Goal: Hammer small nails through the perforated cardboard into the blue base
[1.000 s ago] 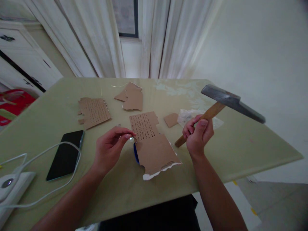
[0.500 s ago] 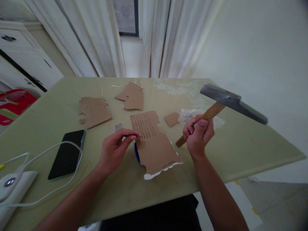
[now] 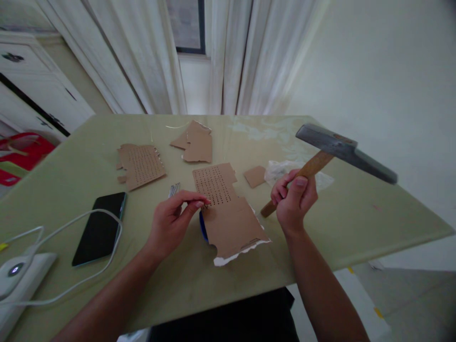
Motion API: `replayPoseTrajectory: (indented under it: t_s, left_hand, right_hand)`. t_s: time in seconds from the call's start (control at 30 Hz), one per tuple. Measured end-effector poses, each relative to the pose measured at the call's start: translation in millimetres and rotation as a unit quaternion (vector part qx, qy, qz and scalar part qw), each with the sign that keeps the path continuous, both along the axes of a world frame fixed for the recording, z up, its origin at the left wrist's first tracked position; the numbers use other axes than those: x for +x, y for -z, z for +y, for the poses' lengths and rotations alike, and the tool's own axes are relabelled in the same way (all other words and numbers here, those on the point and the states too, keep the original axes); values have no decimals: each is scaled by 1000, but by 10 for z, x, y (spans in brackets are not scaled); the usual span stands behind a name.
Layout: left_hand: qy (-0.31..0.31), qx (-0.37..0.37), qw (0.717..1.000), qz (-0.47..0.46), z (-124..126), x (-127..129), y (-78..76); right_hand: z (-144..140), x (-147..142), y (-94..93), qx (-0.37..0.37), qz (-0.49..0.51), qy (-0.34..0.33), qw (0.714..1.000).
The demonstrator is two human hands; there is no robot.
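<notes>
Your right hand (image 3: 295, 202) gripped the hammer (image 3: 320, 159); your left hand (image 3: 174, 218) was pinched closed at the cardboard (image 3: 233, 223), punched in rows towards twelve o'clock, unpunched towards six.

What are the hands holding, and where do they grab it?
The right hand grips a hammer around the middle of its wooden handle. The left hand pinches something tiny, too small to tell what or where.

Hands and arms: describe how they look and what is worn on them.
The left hand and right hand show no gloves, rings or markings. The forearms are bare, with no sleeve, watch or cable on them in view.
</notes>
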State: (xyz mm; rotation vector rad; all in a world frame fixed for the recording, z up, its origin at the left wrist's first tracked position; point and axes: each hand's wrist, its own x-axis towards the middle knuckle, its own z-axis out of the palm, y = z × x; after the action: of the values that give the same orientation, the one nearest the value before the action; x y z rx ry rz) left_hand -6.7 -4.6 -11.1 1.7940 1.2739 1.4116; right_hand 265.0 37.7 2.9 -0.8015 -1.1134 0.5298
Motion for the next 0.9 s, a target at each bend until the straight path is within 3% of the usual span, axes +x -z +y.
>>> replayPoseTrajectory:
  t_s: [0.43, 0.9]
  left_hand:
    - [-21, 40, 997, 63, -30, 52, -38]
    - [-1, 7, 1000, 18, 12, 108, -13]
  right_hand:
    - [-11, -22, -12, -9, -20, 13, 1000]
    - [-22, -38, -17, -10, -25, 6, 1000]
